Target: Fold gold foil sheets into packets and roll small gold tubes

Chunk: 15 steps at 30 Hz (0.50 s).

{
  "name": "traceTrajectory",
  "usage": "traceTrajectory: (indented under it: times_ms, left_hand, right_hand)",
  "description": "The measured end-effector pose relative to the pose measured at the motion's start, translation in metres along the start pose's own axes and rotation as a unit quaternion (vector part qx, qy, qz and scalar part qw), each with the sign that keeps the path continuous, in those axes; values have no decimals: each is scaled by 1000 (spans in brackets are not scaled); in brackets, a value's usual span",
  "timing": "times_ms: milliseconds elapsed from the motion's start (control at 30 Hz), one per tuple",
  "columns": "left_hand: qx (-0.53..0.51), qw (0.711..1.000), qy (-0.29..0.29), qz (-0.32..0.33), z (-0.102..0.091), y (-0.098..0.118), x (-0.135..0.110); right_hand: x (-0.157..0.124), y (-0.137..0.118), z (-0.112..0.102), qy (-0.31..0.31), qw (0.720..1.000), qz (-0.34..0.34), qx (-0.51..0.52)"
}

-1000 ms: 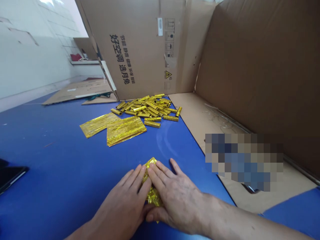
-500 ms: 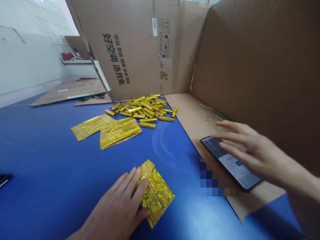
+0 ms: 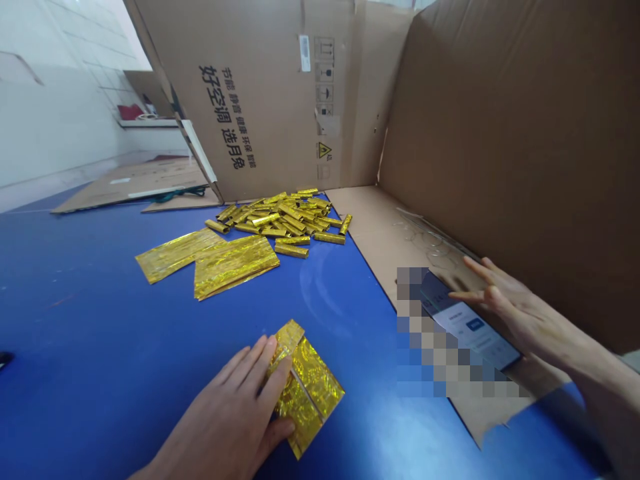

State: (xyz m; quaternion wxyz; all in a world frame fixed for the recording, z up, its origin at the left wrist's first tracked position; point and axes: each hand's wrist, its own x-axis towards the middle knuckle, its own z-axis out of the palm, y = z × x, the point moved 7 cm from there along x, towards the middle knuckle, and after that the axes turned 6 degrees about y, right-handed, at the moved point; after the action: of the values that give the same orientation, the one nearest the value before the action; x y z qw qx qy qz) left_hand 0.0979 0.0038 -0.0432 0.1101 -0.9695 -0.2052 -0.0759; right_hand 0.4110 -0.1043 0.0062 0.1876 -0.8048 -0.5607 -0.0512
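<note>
My left hand [image 3: 227,407] lies flat with its fingers stretched out on a folded sheet of gold foil paper [image 3: 320,387]. The sheet has a seam down its middle and rests on the blue table, part of it hidden under the fingers. Over at the right, my right hand [image 3: 520,307] hovers above a phone [image 3: 457,317] with its fingers apart, one pointing across the lit screen. A pixelated patch hides the phone's left edge. Farther off lie flat gold foil sheets [image 3: 237,263], two overlapping stacks of them, and a pile of small gold paper rolls [image 3: 285,217].
A tall cardboard wall with printing [image 3: 280,100] stands behind the rolls, and a brown cardboard panel [image 3: 520,133] rises on the right. The phone rests on a cardboard flap [image 3: 360,207]. Flat cardboard [image 3: 135,180] lies back left; a dark object [image 3: 5,360] shows at the left edge.
My right hand has drawn back to the right, uncovering more of the phone screen, and its fingers have changed pose. My left hand stays on the gold paper. The view has shifted slightly.
</note>
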Motion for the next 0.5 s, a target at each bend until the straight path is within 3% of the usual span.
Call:
traceTrajectory:
  times_ms: [333, 500]
  left_hand:
    - [15, 999, -30, -3, 2, 0, 2]
    - [13, 1000, -13, 2, 2, 0, 0]
  right_hand:
    - [2, 15, 11, -14, 1000, -2, -5]
    - [1, 17, -1, 62, 997, 31, 14]
